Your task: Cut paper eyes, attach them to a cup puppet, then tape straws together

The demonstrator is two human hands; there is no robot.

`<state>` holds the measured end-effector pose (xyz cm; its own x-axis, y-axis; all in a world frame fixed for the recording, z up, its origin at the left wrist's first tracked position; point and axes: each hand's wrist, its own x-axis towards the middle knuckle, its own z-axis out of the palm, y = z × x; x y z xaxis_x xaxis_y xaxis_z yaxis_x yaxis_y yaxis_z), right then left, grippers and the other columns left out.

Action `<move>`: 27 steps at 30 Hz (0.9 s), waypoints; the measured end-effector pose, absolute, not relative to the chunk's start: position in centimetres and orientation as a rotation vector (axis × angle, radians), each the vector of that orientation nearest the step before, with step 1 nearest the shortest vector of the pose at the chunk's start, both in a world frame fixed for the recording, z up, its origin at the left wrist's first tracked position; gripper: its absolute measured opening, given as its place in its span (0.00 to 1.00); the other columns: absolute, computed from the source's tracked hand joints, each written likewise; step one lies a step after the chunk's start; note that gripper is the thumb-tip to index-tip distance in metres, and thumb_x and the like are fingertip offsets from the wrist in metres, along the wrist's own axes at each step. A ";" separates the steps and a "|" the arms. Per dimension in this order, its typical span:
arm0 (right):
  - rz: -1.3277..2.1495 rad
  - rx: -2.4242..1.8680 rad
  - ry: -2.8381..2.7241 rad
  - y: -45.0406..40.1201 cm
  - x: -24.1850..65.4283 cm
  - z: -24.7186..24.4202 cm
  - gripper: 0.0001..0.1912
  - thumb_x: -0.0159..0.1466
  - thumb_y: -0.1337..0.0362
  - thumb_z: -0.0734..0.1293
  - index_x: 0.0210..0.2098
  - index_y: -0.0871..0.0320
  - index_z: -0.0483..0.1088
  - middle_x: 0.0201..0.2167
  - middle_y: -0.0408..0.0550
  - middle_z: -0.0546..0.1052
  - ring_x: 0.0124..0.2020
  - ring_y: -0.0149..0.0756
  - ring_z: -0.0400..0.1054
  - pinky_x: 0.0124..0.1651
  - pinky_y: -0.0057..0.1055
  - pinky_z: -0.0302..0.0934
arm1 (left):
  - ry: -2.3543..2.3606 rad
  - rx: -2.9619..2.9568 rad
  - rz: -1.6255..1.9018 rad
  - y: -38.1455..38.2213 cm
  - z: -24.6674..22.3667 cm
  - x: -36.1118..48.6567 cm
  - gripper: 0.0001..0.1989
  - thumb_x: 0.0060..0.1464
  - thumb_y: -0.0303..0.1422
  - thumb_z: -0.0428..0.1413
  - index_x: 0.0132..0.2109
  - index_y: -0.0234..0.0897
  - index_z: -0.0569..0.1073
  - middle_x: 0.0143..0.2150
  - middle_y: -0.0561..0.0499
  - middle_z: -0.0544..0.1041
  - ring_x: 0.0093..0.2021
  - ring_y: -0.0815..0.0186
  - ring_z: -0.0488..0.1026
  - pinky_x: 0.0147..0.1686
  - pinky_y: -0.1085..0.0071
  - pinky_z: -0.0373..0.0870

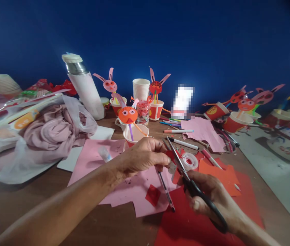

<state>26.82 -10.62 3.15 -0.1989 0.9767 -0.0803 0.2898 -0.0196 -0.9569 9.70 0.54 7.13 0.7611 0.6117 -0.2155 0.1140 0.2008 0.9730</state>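
Left hand [148, 155] pinches a red paper piece [171, 154] at the blades of the scissors [177, 158], right hand [213, 193] gripping the handles [195, 188]; cutting appears unfinished, while decorated cups [156, 111] behind already bear paper faces [128, 117].

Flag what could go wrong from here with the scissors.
Nick: the left hand pinches a small red paper piece close to the blades of the scissors in the right hand; a slip could catch a finger.

Tip-over: the cup with the orange face stands just beyond the left hand and might get bumped.

Snag: the tape roll lies near the blades and could be nudged.
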 end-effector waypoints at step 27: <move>1.242 -1.250 -1.359 -10.8 26.7 2.1 0.25 0.50 0.48 0.67 0.36 0.63 0.66 0.17 0.40 0.63 0.16 0.25 0.55 0.18 0.23 0.50 | 0.713 1.166 0.566 -1.0 6.5 10.9 0.07 0.42 0.33 0.56 0.28 0.32 0.71 0.24 0.54 0.71 0.22 0.74 0.65 0.27 0.73 0.62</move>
<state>26.66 -10.81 2.09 -0.1010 0.9947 -0.0195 0.1088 -0.0085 -0.9940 10.85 -0.97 6.55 0.6562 0.7260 -0.2057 -0.0359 0.3022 0.9526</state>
